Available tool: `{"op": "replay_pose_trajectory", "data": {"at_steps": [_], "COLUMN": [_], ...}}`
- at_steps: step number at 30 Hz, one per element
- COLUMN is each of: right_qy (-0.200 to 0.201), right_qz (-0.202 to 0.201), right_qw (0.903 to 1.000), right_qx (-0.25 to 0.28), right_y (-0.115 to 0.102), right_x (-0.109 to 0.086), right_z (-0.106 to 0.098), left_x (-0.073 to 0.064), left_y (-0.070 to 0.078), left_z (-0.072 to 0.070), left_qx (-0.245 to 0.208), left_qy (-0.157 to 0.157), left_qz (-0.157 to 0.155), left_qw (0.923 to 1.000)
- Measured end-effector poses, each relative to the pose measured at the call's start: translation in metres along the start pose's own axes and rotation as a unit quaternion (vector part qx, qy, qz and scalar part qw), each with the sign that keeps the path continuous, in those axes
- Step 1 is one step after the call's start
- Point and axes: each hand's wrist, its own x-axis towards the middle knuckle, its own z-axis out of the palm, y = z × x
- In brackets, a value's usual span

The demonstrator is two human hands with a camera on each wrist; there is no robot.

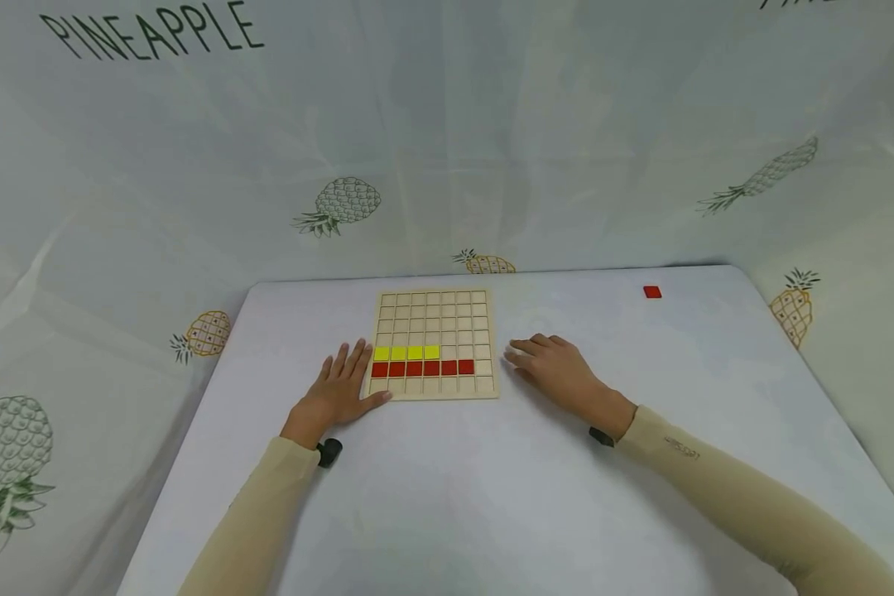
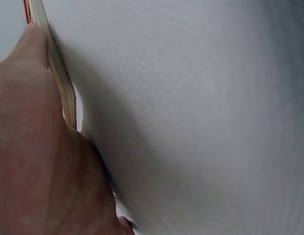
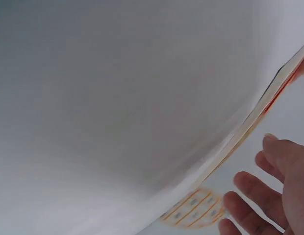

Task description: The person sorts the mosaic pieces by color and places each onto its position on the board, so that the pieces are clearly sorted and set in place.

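A pale wooden grid board lies flat on the white table. Several yellow square tiles sit side by side in one of its rows, and directly below them runs a longer row of red square tiles. My left hand rests at the board's left side, fingers spread, with the thumb touching the lower left corner; the left wrist view shows the thumb against the board's edge. Just right of the board hovers my right hand. Its fingers are loosely bent and apart, with nothing visible between them.
One loose red tile lies near the table's far right edge. Behind the white-covered table hangs a pale curtain printed with pineapples and lettering.
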Motion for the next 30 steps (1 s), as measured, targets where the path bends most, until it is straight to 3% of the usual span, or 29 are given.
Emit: {"op": "replay_pose_trajectory", "data": {"at_steps": [7, 15, 30], "right_qy": [0.014, 0.014, -0.017], "right_qz": [0.034, 0.068, 0.13], "right_qw": [0.9993, 0.9976, 0.9908], "right_qx": [0.003, -0.004, -0.033], "right_y": [0.045, 0.095, 0.16], "right_x": [-0.024, -0.052, -0.076], "right_z": [-0.006, -0.013, -0.016], "left_x": [0.003, -0.002, 0.002], "left_y": [-0.001, 0.005, 0.001], "left_z": [0.002, -0.005, -0.003], "left_qx": [0.002, 0.011, 0.011], "left_qy": [0.007, -0.011, -0.013], "left_qz": [0.002, -0.003, 0.0], "left_qw": [1.0, 0.9999, 0.9999]}}
